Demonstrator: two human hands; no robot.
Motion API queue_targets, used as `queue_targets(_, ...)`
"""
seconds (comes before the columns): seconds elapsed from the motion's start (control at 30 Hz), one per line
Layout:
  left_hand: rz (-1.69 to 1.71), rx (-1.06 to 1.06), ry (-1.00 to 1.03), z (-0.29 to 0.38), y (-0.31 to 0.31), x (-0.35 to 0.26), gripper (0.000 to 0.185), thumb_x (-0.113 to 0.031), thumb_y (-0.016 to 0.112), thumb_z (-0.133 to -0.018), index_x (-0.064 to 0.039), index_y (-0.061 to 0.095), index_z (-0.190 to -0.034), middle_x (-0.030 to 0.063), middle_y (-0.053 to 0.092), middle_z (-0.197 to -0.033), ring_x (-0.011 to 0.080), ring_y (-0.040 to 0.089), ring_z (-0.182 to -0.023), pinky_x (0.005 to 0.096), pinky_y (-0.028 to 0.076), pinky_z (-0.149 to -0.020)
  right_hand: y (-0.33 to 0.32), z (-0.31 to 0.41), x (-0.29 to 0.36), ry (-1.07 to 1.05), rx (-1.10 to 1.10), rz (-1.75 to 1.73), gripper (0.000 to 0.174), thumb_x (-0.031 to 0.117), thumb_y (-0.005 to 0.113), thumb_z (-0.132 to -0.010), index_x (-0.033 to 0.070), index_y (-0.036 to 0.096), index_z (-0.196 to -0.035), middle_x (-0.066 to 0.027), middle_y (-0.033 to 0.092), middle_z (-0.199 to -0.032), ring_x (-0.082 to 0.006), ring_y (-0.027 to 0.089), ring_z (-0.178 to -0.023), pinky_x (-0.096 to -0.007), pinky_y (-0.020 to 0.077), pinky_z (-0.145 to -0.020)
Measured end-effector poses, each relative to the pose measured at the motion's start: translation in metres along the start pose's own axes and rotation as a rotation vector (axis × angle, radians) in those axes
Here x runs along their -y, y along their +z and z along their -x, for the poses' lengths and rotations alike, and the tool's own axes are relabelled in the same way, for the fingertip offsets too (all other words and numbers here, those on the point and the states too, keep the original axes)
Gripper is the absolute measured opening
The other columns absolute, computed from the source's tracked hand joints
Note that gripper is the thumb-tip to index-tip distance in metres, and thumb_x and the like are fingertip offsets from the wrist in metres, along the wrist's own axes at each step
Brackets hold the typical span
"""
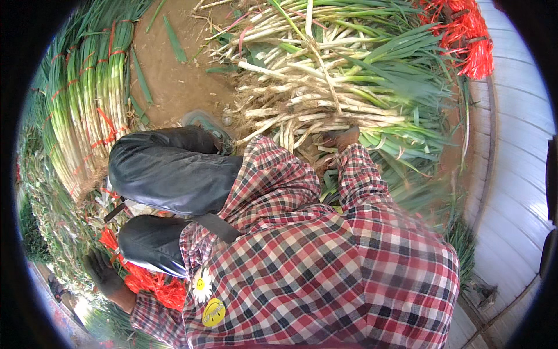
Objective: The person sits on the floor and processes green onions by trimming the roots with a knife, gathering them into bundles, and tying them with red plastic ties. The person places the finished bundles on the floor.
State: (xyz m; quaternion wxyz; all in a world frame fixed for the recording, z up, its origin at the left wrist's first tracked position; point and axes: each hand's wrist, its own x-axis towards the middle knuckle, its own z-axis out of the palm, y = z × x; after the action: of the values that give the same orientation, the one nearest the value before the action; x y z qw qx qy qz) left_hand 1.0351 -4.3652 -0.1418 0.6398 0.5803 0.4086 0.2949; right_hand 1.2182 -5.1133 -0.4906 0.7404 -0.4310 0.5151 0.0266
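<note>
My right hand [342, 138], in a dark glove, reaches down into a pile of loose green onions [305, 94] with white stalks and dirty roots. Its fingers are partly hidden among the stalks, so I cannot tell whether they grip any. On the other side of my knees, my left hand [101, 269], also in a dark glove, has its fingers somewhat apart and nothing visible in it. Red plastic twine [150, 283] lies beside that hand and along my leg. Tied bundles of green onions [89, 91] lie side by side in front of me, bound with red strips.
More red twine [466, 41] hangs beyond the leafy ends of the loose pile. A pale panelled surface [512, 144] curves along the right. Bare soil [174, 83] with stray leaves separates pile and bundles. My bent knees [170, 174] are between my hands.
</note>
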Motion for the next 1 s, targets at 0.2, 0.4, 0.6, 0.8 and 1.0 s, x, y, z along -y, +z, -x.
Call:
queue_targets(0.2,-0.115,0.400,0.059,-0.069,0.090,0.032,0.053,-0.026,0.035,-0.102,0.003,0.028,-0.147,0.0207,0.036,-0.149,0.0332,0.036,-0.138,0.0432,0.029,-0.114,-0.016,0.018,-0.019,-0.060,0.005,-0.186,0.040,0.030,0.050,-0.100,-0.002,0.054,-0.124,-0.0195,0.056,-0.122,-0.0280,0.057,-0.101,-0.0402,0.0479,-0.091)
queue_targets(0.4,-0.099,0.676,0.006,-0.101,0.188,0.101,0.055,-0.035,0.036,-0.103,-0.001,0.034,-0.146,0.0183,0.041,-0.147,0.0303,0.042,-0.135,0.0432,0.032,-0.113,-0.025,0.071,-0.012,-0.553,0.019,0.442,0.040,0.013,0.057,-0.095,-0.009,0.049,-0.128,-0.0179,0.062,-0.093,-0.0287,0.058,-0.082,-0.0404,0.0512,-0.079)
queue_targets(0.6,-0.357,0.976,0.439,-0.131,0.218,0.209,0.049,-0.023,0.047,-0.101,0.004,0.039,-0.141,0.0199,0.049,-0.139,0.0283,0.050,-0.127,0.0393,0.044,-0.105,0.005,0.092,0.036,-0.661,-0.195,0.671,0.035,-0.002,0.055,-0.091,-0.003,0.059,-0.127,-0.0112,0.067,-0.095,-0.0123,0.057,-0.074,-0.0274,0.0480,-0.062)
queue_targets(0.8,0.110,0.778,-0.259,-0.151,0.190,0.266,0.044,-0.017,0.043,-0.102,0.003,0.037,-0.141,0.0183,0.049,-0.138,0.0289,0.051,-0.126,0.0407,0.043,-0.106,0.067,0.094,0.146,-1.057,-0.218,0.540,0.026,0.010,0.064,-0.089,-0.002,0.066,-0.112,-0.0079,0.068,-0.090,-0.0194,0.059,-0.073,-0.0351,0.0493,-0.075)
queue_targets(1.0,0.095,0.664,-0.321,-0.178,0.200,0.284,0.041,-0.022,0.042,-0.103,0.002,0.043,-0.136,0.0200,0.048,-0.138,0.0299,0.051,-0.125,0.0406,0.044,-0.103,0.160,0.184,0.268,-0.908,0.130,-0.259,0.032,0.030,0.063,-0.093,-0.001,0.064,-0.103,-0.0084,0.065,-0.084,-0.0210,0.058,-0.067,-0.0318,0.0510,-0.064)
